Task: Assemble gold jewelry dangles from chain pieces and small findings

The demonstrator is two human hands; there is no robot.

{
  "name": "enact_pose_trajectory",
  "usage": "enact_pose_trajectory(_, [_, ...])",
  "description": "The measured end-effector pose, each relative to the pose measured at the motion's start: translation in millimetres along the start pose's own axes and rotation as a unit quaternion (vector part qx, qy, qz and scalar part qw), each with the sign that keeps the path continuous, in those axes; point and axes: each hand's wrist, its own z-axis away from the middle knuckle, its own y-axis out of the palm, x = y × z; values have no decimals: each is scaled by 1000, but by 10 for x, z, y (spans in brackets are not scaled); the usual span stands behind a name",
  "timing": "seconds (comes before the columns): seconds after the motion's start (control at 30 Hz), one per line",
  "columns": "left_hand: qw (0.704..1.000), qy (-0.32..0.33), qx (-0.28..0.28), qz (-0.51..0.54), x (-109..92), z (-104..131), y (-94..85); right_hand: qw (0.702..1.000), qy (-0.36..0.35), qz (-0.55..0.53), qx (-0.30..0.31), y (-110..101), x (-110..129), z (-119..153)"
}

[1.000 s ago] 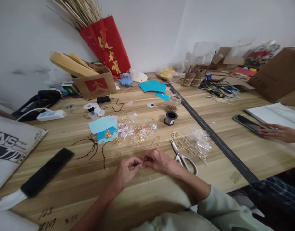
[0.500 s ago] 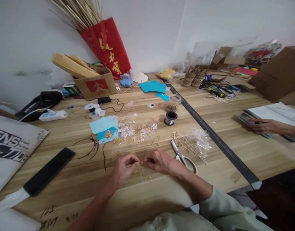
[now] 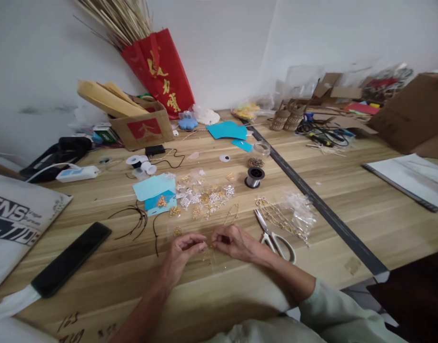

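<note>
While my two sets of fingertips were meeting a second ago, they now stand a little apart, with a narrow gap between left hand and right hand. My left thumb and forefinger curl towards each other, tips close, but I cannot tell whether anything fine is pinched there. My right fingers are bunched together near the upper end of the thin gold chain; whether they grip it or only hover by it is too small to make out. That chain is just below and between my hands, low over the wooden table. I judge from the parting that the close fingertip work has eased, and that at most one hand has the chain now.

Around me, the scissors lie beside my right wrist, and another gold chain rests just beyond my right hand. Gold findings sit near my left knuckles, unmoved. Off to the right, a co-worker's hand and the phone under it have gone, leaving the notebook in its place
</note>
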Motion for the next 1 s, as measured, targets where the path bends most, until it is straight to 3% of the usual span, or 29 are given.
enact_pose_trajectory(0.37, [999,1,-5,52,-1,-42,-53,995,20,-88,-32,147,-148,-35])
enact_pose_trajectory(1.0, [999,23,5,-42,-32,-18,-22,995,27,-88,-28,197,-119,2])
